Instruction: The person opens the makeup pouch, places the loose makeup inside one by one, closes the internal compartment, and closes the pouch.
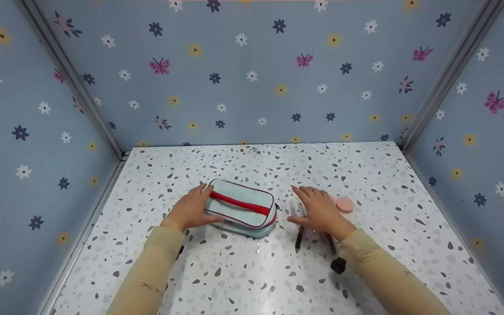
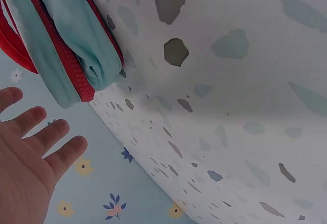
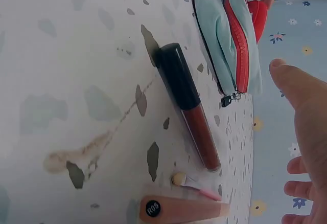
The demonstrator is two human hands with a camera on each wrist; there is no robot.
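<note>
A light-blue zip pouch (image 1: 239, 204) with red trim and a red carrying strap lies in the middle of the speckled table. Its red zipper (image 3: 239, 45) looks closed in the right wrist view. My left hand (image 1: 189, 211) is at the pouch's left end, fingers spread and relaxed; the left wrist view shows its palm facing the pouch. My right hand (image 1: 320, 213) hovers right of the pouch, fingers extended, holding nothing. Beneath it lie a lip gloss tube (image 3: 179, 81) with a black cap, a peach tube (image 3: 191, 211) marked R05 and a small sponge-tipped applicator (image 3: 194, 184).
Beyond my right hand lies a round pink item (image 1: 344, 204). A dark brush head (image 1: 338, 265) pokes out beside my right sleeve. A brownish smear (image 3: 82, 152) marks the table surface. Flower-patterned blue walls (image 1: 252, 87) enclose the table at the back and sides.
</note>
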